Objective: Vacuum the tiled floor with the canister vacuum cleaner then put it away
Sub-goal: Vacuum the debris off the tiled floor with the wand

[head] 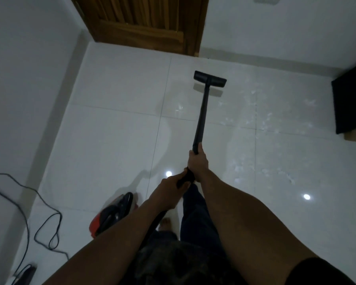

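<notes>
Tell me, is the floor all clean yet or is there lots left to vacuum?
Not yet. The left hand and right hand grip the long black vacuum wand, its flat head near the brown wooden door. The glossy white tiles left of it look clean; small white scraps litter those on the right. The red-and-black canister and dark cord lie out, not put away.

- Black wand (200, 116) and floor head (210, 79), 1 o'clock.
- Red-and-black canister (111, 214), 7 o'clock.
- White tiles (115, 128), thin grey grout lines.
- Brown door (144, 21), vertical slat pattern, 12 o'clock.
- Dark grey cord (39, 210), 8 o'clock.
</notes>
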Action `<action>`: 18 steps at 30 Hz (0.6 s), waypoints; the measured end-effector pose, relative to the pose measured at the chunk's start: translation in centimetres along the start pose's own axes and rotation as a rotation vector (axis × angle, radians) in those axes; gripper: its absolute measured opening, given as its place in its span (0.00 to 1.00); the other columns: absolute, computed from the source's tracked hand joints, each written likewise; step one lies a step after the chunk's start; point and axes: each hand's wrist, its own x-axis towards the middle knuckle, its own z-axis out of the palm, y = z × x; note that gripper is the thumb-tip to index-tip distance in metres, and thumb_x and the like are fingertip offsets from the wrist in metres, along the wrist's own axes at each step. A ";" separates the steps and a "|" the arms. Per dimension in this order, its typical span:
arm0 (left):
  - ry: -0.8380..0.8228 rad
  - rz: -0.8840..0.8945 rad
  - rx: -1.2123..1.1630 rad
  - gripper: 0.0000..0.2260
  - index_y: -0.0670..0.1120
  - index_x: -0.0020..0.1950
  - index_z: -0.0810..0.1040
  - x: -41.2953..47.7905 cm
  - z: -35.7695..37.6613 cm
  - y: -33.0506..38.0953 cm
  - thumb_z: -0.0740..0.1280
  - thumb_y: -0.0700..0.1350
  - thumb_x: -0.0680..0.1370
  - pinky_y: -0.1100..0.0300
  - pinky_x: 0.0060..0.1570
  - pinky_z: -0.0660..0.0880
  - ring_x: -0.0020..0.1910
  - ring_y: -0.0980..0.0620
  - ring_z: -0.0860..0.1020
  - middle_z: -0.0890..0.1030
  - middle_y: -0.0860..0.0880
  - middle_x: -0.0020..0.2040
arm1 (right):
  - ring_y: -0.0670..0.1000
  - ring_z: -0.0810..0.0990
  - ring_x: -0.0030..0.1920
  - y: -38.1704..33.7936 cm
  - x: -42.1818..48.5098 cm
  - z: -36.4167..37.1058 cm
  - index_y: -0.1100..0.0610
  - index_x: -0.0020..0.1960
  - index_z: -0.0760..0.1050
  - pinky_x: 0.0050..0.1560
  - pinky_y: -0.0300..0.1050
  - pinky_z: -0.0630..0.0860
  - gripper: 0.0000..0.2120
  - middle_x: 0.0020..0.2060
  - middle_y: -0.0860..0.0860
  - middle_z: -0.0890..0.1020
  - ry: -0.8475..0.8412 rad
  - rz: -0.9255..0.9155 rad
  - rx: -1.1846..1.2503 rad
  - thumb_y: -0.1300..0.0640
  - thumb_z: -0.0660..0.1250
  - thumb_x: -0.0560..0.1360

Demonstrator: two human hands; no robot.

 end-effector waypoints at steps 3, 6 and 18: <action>-0.018 0.025 0.037 0.17 0.57 0.72 0.70 -5.4 2.3 -3.0 0.60 0.52 0.83 0.69 0.31 0.69 0.30 0.64 0.76 0.81 0.54 0.40 | 0.59 0.79 0.58 5.1 -4.4 1.6 0.36 0.79 0.50 0.63 0.61 0.74 0.32 0.63 0.53 0.80 -0.013 0.052 -0.003 0.39 0.55 0.77; -0.049 0.010 0.038 0.18 0.59 0.73 0.68 -10.1 4.6 -5.1 0.60 0.52 0.83 0.70 0.31 0.68 0.38 0.58 0.80 0.83 0.47 0.51 | 0.57 0.79 0.57 7.7 -10.8 1.5 0.44 0.81 0.50 0.60 0.55 0.78 0.30 0.66 0.56 0.77 -0.023 0.052 0.073 0.47 0.57 0.83; -0.100 0.189 0.095 0.23 0.65 0.73 0.65 -23.0 18.0 -15.4 0.56 0.66 0.78 0.48 0.58 0.77 0.54 0.47 0.78 0.79 0.47 0.55 | 0.55 0.79 0.52 24.1 -24.7 1.0 0.46 0.82 0.51 0.50 0.47 0.77 0.30 0.66 0.56 0.76 -0.029 0.141 0.129 0.53 0.57 0.83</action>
